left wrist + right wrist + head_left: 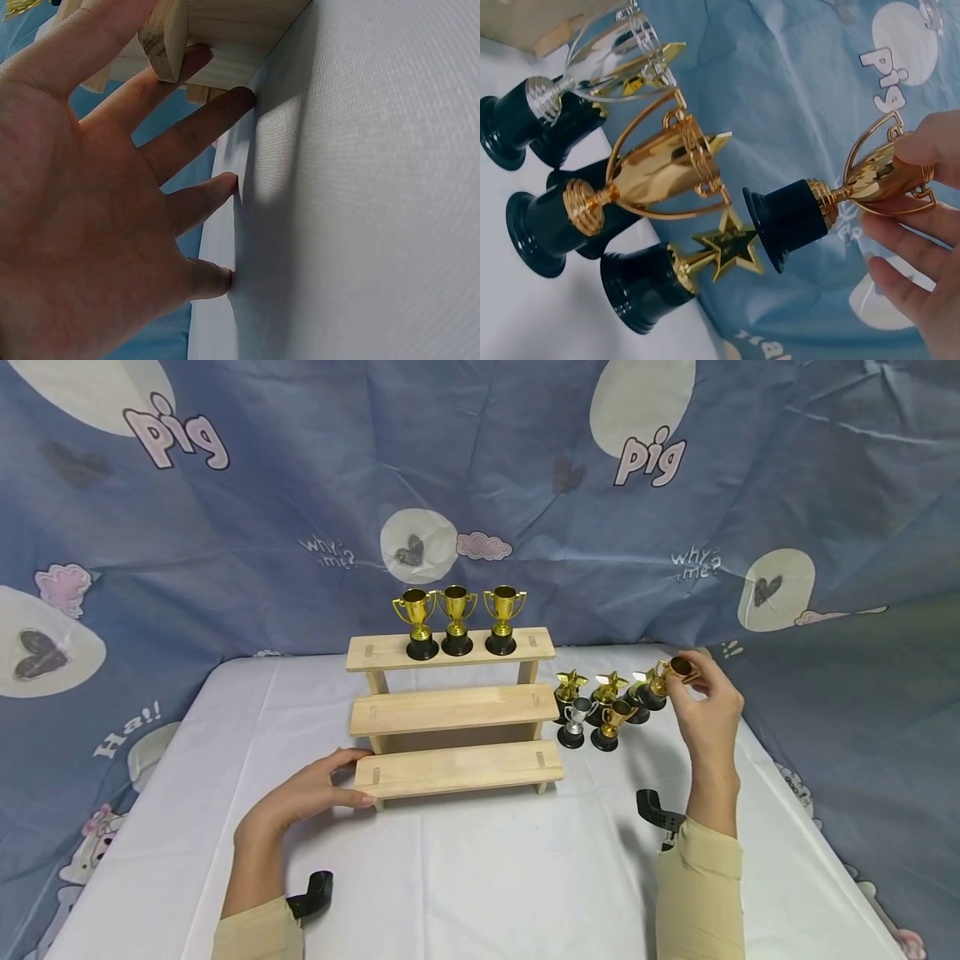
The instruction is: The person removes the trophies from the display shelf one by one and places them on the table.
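Observation:
My right hand [708, 706] pinches a small copper-gold trophy cup [877, 180] by its bowl; its black base is off the table in the right wrist view. Close by stand another copper-gold trophy cup [617, 717], a silver trophy cup [577, 714] and gold star trophies [572, 685], one partly hidden behind the held cup. My left hand [303, 793] rests at the left end of a three-step wooden stand [457, 771], its thumb at the lowest step's front corner. In the left wrist view, that hand's fingers [199, 131] are straight and spread.
Three gold trophy cups [457, 606] stand in a row on the stand's top step. A white cloth [480, 877] covers the table, and a blue printed cloth [300, 502] hangs behind it. Black wrist devices [311, 895] stick out near both sleeves.

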`<action>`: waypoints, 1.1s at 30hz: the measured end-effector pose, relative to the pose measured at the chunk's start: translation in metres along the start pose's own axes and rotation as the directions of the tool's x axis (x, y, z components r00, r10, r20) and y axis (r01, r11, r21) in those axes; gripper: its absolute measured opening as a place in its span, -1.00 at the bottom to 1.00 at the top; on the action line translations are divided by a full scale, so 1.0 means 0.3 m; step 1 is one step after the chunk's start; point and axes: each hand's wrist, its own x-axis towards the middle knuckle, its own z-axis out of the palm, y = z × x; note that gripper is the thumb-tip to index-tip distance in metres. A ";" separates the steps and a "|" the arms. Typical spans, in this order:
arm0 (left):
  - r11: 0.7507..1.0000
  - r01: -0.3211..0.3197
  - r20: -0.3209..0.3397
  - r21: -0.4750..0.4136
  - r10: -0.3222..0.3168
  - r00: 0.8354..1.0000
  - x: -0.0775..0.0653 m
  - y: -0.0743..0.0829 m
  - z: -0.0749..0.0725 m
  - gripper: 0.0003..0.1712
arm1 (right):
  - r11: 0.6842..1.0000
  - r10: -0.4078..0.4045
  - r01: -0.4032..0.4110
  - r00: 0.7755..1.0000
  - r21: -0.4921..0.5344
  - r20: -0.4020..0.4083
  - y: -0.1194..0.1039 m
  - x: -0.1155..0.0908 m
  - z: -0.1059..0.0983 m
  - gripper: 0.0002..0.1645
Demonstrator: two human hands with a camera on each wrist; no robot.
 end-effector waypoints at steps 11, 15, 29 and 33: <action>1.000 -0.003 -0.001 -0.005 0.003 1.000 0.003 -0.002 -0.001 0.01 | 0.991 0.115 -0.106 0.985 -0.076 0.126 0.041 -0.010 -0.002 -0.56; 1.000 -0.003 0.000 -0.008 0.003 1.000 0.002 -0.002 0.001 0.01 | 0.987 0.145 -0.127 0.971 -0.101 0.190 0.057 -0.012 0.002 -0.55; 1.000 0.000 -0.008 -0.006 0.000 1.000 0.004 -0.005 0.000 0.01 | 0.982 0.155 -0.089 0.888 -0.169 0.433 0.117 -0.016 -0.005 -0.56; 1.000 0.001 -0.006 -0.006 -0.001 1.000 0.003 -0.004 0.001 0.01 | 0.978 0.172 -0.093 0.865 -0.185 0.471 0.115 -0.017 -0.007 -0.54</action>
